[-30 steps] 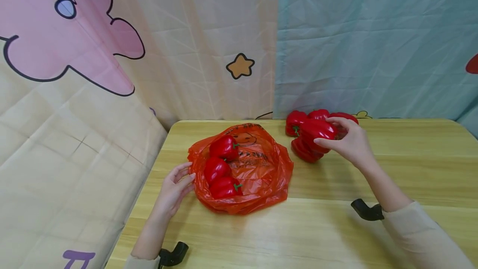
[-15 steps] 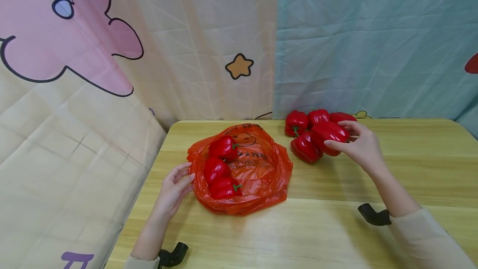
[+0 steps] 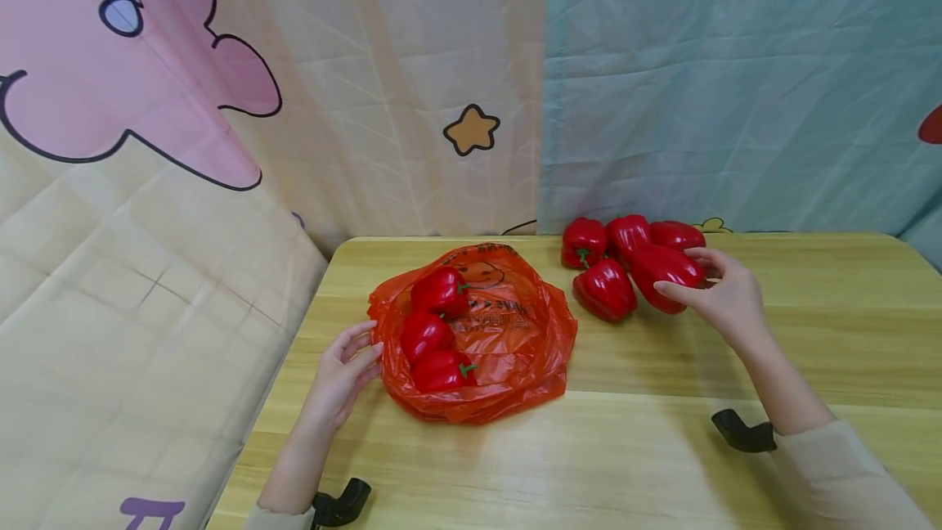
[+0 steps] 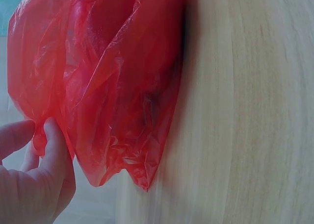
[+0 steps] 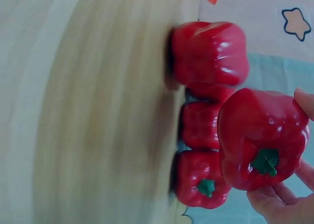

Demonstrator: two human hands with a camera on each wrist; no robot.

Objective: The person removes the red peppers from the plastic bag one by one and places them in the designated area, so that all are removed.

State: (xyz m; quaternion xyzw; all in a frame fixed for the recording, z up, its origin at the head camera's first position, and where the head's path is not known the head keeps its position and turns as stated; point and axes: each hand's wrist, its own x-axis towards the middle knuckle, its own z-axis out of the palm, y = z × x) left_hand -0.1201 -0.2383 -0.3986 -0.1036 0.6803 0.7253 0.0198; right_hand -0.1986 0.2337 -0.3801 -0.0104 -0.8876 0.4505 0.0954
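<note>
As your right grip (image 3: 724,301) clamps a glossy red bell pepper (image 3: 666,278) between thumb and fingers, holding it above the pale wood-grain desk (image 3: 603,456), your left grip (image 3: 344,370) pinches the left edge of a thin, translucent orange-red plastic bag (image 3: 508,358) printed in black. Three more shiny red bell peppers (image 3: 428,335) lie inside the bag along its left side, the upper and lower ones showing green stems toward the middle. To the bag's right, a cluster of four loose red peppers (image 3: 605,290) rests near the desk's far edge, three in a back row and one in front; whether the pepper you hold touches any of them, you cannot tell. Its green stem (image 5: 265,161) faces your right wrist camera. Behind the desk hangs a cream and blue-green fabric backdrop (image 3: 648,88), marked with a black-outlined orange star (image 3: 472,130).
</note>
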